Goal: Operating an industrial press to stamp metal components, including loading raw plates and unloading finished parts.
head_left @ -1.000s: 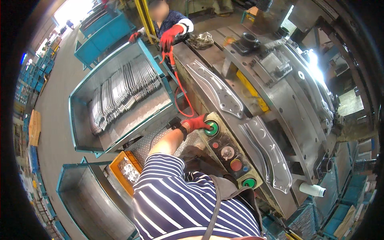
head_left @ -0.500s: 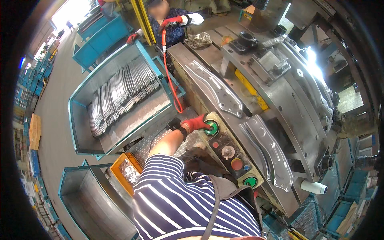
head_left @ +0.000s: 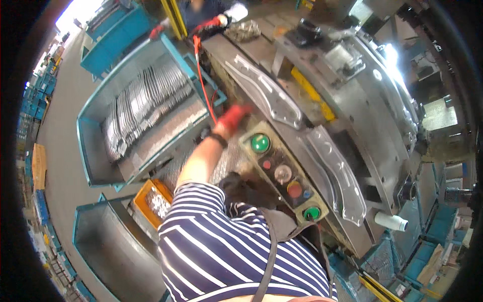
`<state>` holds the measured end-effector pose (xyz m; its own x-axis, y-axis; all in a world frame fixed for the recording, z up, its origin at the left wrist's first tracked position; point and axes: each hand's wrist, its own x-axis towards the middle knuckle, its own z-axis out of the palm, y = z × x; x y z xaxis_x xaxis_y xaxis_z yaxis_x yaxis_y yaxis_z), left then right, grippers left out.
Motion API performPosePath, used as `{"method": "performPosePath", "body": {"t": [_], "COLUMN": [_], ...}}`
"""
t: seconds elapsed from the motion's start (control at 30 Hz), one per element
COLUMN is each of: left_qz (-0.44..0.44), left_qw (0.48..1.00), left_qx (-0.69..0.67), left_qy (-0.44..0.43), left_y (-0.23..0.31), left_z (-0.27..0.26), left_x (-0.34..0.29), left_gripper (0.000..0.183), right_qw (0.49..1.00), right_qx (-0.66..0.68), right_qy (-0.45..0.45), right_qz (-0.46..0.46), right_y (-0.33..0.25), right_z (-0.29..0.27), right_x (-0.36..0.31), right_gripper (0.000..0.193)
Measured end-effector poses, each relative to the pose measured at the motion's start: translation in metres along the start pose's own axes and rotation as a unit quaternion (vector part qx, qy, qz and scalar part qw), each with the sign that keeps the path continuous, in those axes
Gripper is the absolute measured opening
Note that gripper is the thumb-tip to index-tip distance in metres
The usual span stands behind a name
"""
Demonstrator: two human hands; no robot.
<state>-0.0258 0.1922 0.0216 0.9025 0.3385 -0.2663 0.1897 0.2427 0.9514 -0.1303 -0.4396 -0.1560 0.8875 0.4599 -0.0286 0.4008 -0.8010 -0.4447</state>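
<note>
My left hand (head_left: 235, 117), in a red glove with a dark band at the wrist, hovers between the control box and the press bed's edge. Motion smears its fingers, and nothing shows clearly in it. Below it is the control box (head_left: 255, 160), with a green button (head_left: 260, 143) at its far end and another green button (head_left: 312, 213) at its near end. Closest to the hand on the bed lies a curved silver metal panel (head_left: 269, 93). A second pressed panel (head_left: 338, 176) lies further right. My right hand does not show.
A blue-edged bin (head_left: 83, 136) holds a row of stacked metal parts. Below it stand an orange crate (head_left: 143, 194) of small pieces and another bin (head_left: 108, 241). Across the bed, a co-worker's red-gloved hand (head_left: 209, 24) is by a red hose (head_left: 202, 83). Heavy tooling (head_left: 347, 100) rises at the right.
My left hand has come off the far green button and moved up and left toward the bed. The co-worker's raised hand is lower beside the hose. The whole view has shifted slightly.
</note>
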Motion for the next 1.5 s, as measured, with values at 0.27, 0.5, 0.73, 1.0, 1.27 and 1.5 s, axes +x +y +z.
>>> {"method": "performPosePath", "body": {"t": [0.27,0.5,0.73,1.0,1.27,1.5], "left_qz": [0.021,0.261,0.087,-0.021,0.077,0.051], "left_qw": [0.997,0.819,0.915,0.965,0.924,0.882], "left_qx": [-0.027,0.503,0.378,0.253,0.368,0.465], "left_qy": [0.070,-0.089,-0.109,-0.069,-0.073,-0.048], "left_y": [0.099,0.121,0.134,0.132,0.143,0.164], "left_z": [-0.014,-0.014,-0.003,-0.008,-0.045,-0.061], "left_x": [0.050,0.063,0.066,0.066,0.064,0.023], "left_gripper": [0.037,0.038,0.042,0.036,0.041,0.050], "right_qw": [0.991,0.984,0.980,0.976,0.974,0.972], "right_qx": [0.099,0.144,0.174,0.200,0.208,0.211], "right_qy": [-0.048,-0.054,-0.053,-0.067,-0.088,-0.103], "right_qz": [0.082,0.086,0.077,0.060,0.033,0.017], "right_y": [-0.018,-0.071,-0.112,-0.146,-0.167,-0.185], "right_z": [-0.005,-0.026,-0.033,-0.035,-0.036,-0.038], "right_x": [0.026,0.070,0.108,0.149,0.175,0.193], "right_gripper": [0.039,0.039,0.039,0.040,0.040,0.040]}}
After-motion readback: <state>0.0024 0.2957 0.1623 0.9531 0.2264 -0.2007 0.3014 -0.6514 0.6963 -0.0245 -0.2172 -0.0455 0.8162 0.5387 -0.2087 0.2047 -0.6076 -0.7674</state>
